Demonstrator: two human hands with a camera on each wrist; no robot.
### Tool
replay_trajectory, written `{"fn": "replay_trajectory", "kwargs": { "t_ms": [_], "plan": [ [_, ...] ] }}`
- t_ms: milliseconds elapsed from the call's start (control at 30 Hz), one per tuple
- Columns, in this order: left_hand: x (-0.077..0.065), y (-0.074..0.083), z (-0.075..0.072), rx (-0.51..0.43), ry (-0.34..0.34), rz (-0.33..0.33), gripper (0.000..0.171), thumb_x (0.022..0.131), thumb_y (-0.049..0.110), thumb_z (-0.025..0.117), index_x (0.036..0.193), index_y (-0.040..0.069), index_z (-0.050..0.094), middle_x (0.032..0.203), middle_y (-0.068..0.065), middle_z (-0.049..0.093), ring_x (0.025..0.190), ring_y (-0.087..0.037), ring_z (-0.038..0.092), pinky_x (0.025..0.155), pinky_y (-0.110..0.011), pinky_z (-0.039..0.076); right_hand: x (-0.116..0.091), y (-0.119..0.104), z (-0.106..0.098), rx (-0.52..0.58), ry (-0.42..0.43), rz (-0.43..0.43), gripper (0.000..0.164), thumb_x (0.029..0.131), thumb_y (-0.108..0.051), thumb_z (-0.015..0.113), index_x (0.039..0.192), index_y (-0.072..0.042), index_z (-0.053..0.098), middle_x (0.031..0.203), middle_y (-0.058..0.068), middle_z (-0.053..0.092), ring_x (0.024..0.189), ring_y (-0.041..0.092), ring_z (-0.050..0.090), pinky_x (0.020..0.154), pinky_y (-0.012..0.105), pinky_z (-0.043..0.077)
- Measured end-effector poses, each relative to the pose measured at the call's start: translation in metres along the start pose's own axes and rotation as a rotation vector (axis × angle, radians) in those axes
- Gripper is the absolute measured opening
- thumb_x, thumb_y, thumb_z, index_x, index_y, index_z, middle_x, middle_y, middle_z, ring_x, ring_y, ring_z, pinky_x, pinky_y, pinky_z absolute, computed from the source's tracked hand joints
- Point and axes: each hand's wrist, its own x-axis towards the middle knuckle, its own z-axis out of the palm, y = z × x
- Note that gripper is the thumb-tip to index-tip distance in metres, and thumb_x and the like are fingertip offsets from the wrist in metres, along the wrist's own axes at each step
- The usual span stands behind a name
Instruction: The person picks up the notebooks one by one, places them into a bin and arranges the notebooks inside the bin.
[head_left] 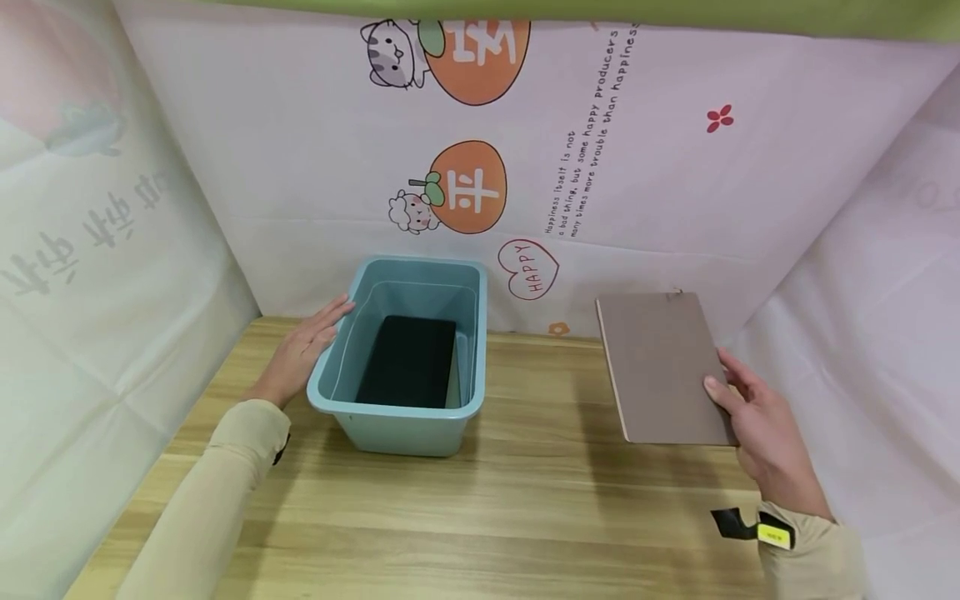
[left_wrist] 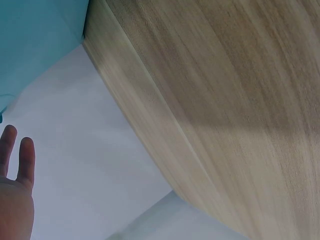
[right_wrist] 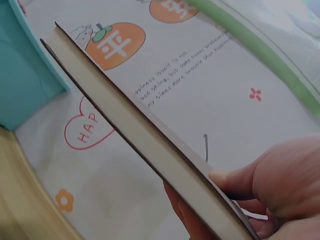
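My right hand (head_left: 765, 425) grips a grey-brown notebook (head_left: 663, 371) by its right edge, thumb on the cover and fingers beneath. The notebook is held above the table to the right of a blue plastic bin (head_left: 420, 429). In the right wrist view, the cream page edges of the notebook (right_wrist: 135, 132) show between its two covers. My left hand (head_left: 303, 350) rests with fairly straight fingers against the bin's left rim. Inside the bin lies a black book (head_left: 408, 358), with a pale edge along its right side.
The bin stands on a wood-grain table (head_left: 525, 517) near its back edge. Behind it hangs a white printed cloth (head_left: 300, 150), and pale cloth also encloses the left and right sides. A green strip (head_left: 600, 18) runs along the top.
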Motion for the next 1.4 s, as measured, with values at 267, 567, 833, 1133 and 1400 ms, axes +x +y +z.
{"fn": "replay_trajectory", "kwargs": {
  "t_ms": [267,567,833,1133,1400],
  "plan": [
    [0.000,-0.002,0.001,-0.008,0.000,-0.009,0.047,0.112,0.046,0.029,0.158,0.042,0.033,0.171,0.017,0.020,0.160,-0.028,0.019,0.123,-0.068,0.016,0.002,-0.021,0.006,0.007,-0.014,0.005,0.069,0.104,-0.048,0.050,0.163,-0.035,0.016,0.172,0.018,0.003,0.160,0.033,0.004,0.130,0.053,0.008],
    [0.001,-0.004,0.002,-0.011,0.002,-0.012,0.047,0.111,0.047,0.029,0.158,0.044,0.033,0.169,0.022,0.019,0.160,-0.027,0.020,0.124,-0.067,0.016,0.007,-0.040,0.018,0.158,-0.062,0.019,0.073,0.101,-0.045,0.059,0.163,-0.034,0.021,0.174,0.005,0.003,0.161,0.022,0.002,0.129,0.032,0.018],
    [0.000,-0.002,0.002,-0.007,-0.001,-0.006,0.047,0.112,0.045,0.029,0.158,0.042,0.033,0.170,0.017,0.020,0.160,-0.027,0.019,0.124,-0.067,0.016,0.008,-0.056,0.025,0.177,-0.095,-0.011,0.072,0.101,-0.044,0.059,0.162,-0.036,0.021,0.175,0.003,0.002,0.161,0.020,0.002,0.128,0.030,0.021],
    [0.001,0.000,0.001,0.002,0.007,-0.001,0.046,0.112,0.042,0.029,0.158,0.041,0.033,0.171,0.014,0.021,0.160,-0.028,0.020,0.124,-0.067,0.017,0.011,-0.069,0.039,0.337,-0.142,-0.039,0.073,0.102,-0.035,0.061,0.164,-0.030,0.022,0.154,-0.006,0.030,0.141,0.010,0.027,0.090,0.009,0.043],
    [0.001,-0.001,0.002,0.002,0.016,0.006,0.046,0.112,0.042,0.029,0.158,0.041,0.034,0.171,0.007,0.023,0.159,-0.028,0.021,0.123,-0.067,0.017,0.010,-0.083,0.050,0.450,-0.217,-0.063,0.075,0.103,-0.030,0.060,0.165,-0.026,0.017,0.138,-0.011,0.040,0.125,0.004,0.044,0.086,0.014,0.053]
  ]
}}
